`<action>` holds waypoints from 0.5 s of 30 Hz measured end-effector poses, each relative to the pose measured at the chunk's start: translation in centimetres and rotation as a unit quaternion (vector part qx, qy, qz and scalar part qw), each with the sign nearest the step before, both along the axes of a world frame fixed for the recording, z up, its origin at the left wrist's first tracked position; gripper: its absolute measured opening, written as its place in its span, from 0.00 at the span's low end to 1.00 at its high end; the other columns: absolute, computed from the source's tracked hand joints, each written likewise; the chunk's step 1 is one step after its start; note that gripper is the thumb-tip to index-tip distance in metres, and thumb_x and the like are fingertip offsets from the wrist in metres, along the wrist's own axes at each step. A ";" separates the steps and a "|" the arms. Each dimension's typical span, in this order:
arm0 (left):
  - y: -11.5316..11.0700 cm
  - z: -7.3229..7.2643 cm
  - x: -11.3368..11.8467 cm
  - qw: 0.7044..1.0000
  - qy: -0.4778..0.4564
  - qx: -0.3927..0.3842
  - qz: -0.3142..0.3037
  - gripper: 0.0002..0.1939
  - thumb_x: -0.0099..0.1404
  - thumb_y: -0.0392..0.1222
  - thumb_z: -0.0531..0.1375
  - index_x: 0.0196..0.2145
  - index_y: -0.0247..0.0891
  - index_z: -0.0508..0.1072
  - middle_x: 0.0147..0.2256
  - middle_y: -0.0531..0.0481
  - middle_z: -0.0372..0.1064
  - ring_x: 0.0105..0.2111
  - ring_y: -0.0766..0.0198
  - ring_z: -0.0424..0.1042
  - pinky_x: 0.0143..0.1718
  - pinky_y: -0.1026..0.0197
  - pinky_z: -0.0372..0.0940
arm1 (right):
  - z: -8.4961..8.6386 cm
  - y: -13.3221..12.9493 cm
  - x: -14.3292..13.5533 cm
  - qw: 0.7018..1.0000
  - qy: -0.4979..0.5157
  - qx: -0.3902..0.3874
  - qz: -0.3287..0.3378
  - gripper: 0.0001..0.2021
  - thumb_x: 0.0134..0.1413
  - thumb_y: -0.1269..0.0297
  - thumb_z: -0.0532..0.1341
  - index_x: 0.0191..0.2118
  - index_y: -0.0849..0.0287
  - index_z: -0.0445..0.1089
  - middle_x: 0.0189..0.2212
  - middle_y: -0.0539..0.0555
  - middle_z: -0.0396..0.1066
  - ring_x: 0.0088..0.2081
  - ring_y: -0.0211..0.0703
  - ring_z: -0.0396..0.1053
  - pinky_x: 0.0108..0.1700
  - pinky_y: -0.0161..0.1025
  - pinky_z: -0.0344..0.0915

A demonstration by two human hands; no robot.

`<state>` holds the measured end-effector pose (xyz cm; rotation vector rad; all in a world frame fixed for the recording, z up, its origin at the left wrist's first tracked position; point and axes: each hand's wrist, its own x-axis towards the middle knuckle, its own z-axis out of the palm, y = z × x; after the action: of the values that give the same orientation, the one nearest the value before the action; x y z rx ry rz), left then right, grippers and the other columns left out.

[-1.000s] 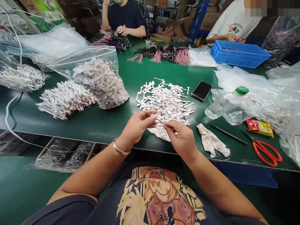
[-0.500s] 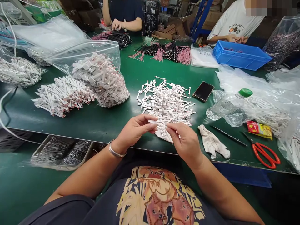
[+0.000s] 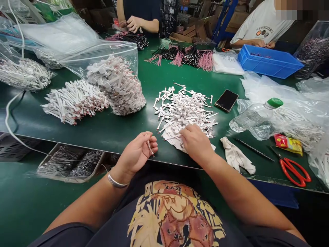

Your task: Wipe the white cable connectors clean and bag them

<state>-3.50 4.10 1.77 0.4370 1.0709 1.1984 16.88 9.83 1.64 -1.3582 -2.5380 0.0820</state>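
Note:
My left hand (image 3: 137,152), a silver bangle on its wrist, is drawn back to the table's front edge with its palm turned up. Its thumb and fingers close on a short white wire lead (image 3: 149,148) that points downward. My right hand (image 3: 197,144) reaches over the front of a loose pile of short white leads with connector ends (image 3: 185,106). Its fingers are curled down onto the leads, and their tips are partly hidden, so what they pinch does not show. A white sheet (image 3: 172,137) lies under the front of the pile.
At left are a clear bag of white leads (image 3: 117,85) and a stacked bundle (image 3: 74,103). Rightward lie a phone (image 3: 226,100), a bottle (image 3: 253,116), a white cloth glove (image 3: 236,156), tweezers (image 3: 254,149) and red-handled scissors (image 3: 295,171). Two people sit opposite, near a blue bin (image 3: 269,61).
My hands were together over the pile's front. Now my left hand has moved left and down with a white lead, while my right hand has turned palm down onto the pile.

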 end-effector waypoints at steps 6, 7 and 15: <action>2.9 0.2 1.6 0.797 0.532 0.252 -0.137 0.09 0.60 0.42 0.61 0.39 0.37 0.72 0.32 0.50 0.66 0.33 0.65 0.65 0.36 0.62 0.60 | -0.2 2.0 -0.3 0.991 -0.110 0.069 0.036 0.07 0.59 0.70 0.55 0.34 0.60 0.69 0.35 0.58 0.68 0.40 0.50 0.60 0.38 0.43 0.51; 3.7 0.1 2.1 0.748 0.583 0.280 -0.148 0.11 0.60 0.41 0.61 0.40 0.37 0.72 0.35 0.49 0.67 0.35 0.62 0.66 0.39 0.60 0.60 | -0.3 2.0 -0.3 0.990 -0.107 0.083 0.039 0.06 0.59 0.69 0.55 0.33 0.60 0.69 0.34 0.58 0.68 0.40 0.50 0.60 0.38 0.43 0.50; 5.3 0.3 2.5 0.758 0.549 0.316 -0.154 0.06 0.62 0.42 0.59 0.32 0.37 0.73 0.29 0.51 0.68 0.30 0.65 0.64 0.33 0.63 0.57 | -0.5 1.5 0.5 0.978 0.038 0.181 0.094 0.08 0.62 0.68 0.53 0.36 0.59 0.69 0.38 0.54 0.73 0.45 0.46 0.61 0.50 0.43 0.50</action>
<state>-0.99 9.41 2.12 1.9556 1.4337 0.9265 17.41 11.30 1.10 -0.9572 -2.4568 -0.2732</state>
